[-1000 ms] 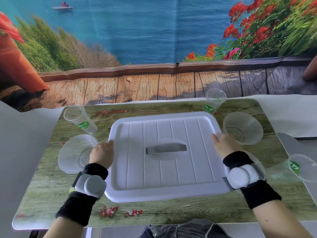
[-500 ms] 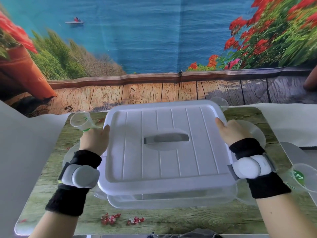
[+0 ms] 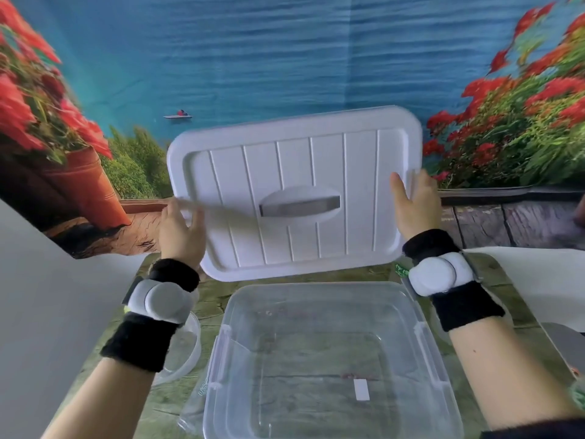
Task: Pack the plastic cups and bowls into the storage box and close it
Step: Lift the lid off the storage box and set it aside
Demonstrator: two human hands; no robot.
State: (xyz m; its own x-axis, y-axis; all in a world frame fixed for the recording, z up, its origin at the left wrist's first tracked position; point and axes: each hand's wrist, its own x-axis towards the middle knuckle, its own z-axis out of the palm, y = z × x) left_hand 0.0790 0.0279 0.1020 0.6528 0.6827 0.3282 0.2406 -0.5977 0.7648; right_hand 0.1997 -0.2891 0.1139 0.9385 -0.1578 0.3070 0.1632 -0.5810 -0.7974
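The white ribbed lid (image 3: pixel 297 191) with a grey handle is held up in the air, tilted toward me, above the far side of the box. My left hand (image 3: pixel 179 229) grips its left edge and my right hand (image 3: pixel 414 204) grips its right edge. Below it the clear storage box (image 3: pixel 329 359) stands open and empty on the table, side latches hanging out. A clear plastic bowl (image 3: pixel 186 353) shows partly under my left wrist. A bit of green cup label (image 3: pixel 401 270) peeks beside my right wrist. The other cups and bowls are hidden or out of frame.
The wood-print table mat (image 3: pixel 212 299) lies under the box. White table surface (image 3: pixel 47 312) extends to the left and right. A printed sea-and-flowers backdrop (image 3: pixel 285 58) stands right behind the table.
Both hands have lifted the lid off the box and raised it up and away, tilting it. The box is now open. The camera has tilted so the cups are mostly out of view.
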